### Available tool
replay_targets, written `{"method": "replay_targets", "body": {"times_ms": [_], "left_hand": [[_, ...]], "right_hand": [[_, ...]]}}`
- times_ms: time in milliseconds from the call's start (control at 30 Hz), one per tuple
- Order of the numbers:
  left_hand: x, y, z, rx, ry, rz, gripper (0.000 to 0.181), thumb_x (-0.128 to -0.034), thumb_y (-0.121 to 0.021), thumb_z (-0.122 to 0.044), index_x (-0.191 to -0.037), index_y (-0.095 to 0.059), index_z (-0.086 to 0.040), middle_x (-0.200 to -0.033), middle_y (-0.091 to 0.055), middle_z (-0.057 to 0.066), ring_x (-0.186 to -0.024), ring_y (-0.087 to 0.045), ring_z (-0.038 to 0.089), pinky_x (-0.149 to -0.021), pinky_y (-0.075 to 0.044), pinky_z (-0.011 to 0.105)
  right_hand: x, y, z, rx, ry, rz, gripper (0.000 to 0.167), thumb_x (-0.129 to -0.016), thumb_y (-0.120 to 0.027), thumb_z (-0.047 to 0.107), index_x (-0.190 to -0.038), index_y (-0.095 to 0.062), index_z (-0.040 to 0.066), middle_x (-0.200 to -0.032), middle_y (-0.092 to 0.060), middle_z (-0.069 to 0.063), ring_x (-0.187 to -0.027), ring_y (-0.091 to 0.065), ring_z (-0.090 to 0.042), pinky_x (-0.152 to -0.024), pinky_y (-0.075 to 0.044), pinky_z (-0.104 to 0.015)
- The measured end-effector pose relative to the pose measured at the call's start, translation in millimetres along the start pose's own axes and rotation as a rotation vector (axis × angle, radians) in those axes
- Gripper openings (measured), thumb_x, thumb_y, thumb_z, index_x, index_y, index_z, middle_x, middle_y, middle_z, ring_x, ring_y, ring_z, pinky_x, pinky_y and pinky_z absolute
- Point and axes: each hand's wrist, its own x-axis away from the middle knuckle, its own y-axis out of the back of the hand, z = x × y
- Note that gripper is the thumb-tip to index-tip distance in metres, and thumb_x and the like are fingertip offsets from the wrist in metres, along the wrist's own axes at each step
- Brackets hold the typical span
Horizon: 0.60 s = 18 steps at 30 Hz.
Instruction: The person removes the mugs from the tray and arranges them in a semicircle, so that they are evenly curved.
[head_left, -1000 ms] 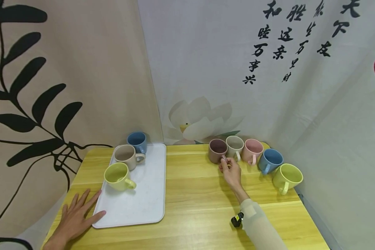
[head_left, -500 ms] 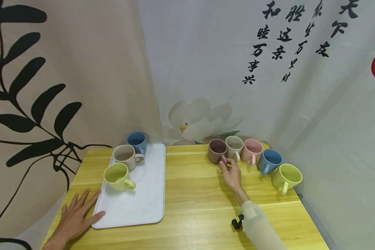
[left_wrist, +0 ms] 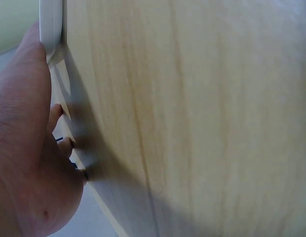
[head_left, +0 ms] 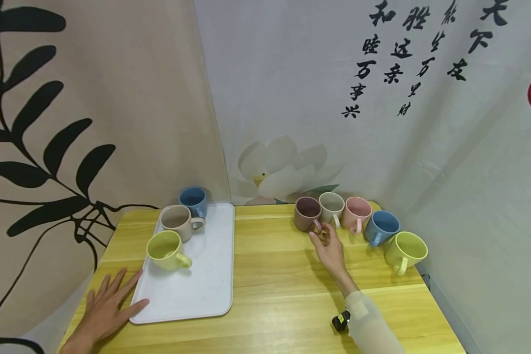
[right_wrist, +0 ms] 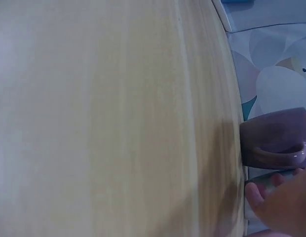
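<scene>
- As its thumb hangs clear of the handle, a person's right hand appears free of any grip beside the plum mug; whether a fingertip touches it cannot be told.
- The plum mug stands upright on the wooden table, at the left end of a row along the back edge.
- The step in hand looks like work at that handle, taking hold or letting go. Lifting would call for a pinch; leaving, for fingers drawn straight back, clear of the neighboring off-white mug.
- Beyond stand a pink mug, a sky-blue mug and a lime mug.
- Across the table, the left hand lies spread, thumb on the edge of a white tray bearing three mugs.
</scene>
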Motion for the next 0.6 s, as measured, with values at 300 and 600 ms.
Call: {"method": "replay_targets", "body": {"times_ms": [300,600], "left_hand": [[-0.8,-1.7,0.3,-0.004,0.005,0.002,0.102,-0.1032,-0.062,-0.079,-0.182,-0.021,-0.028,-0.180,-0.012,0.044,-0.158,0.000,0.085,-0.112,0.008,0.104],[-2.0,-0.8,1.0,0.004,-0.002,0.000,0.101,-0.1041,-0.062,-0.077,-0.182,-0.022,-0.027,-0.180,-0.013,0.045,-0.157,-0.001,0.085,-0.112,0.007,0.104]], "right_hand": [[10.3,12.6,13.0,0.036,0.026,0.028,0.081,-0.108,-0.078,0.039,-0.171,-0.040,0.006,-0.174,-0.050,-0.022,-0.158,-0.051,-0.053,-0.128,-0.050,-0.067],[17.1,24.8,32.9,0.105,0.166,-0.016,0.081,-0.105,-0.082,0.031,-0.170,-0.043,0.003,-0.173,-0.051,-0.024,-0.158,-0.051,-0.046,-0.126,-0.047,-0.070]]}}
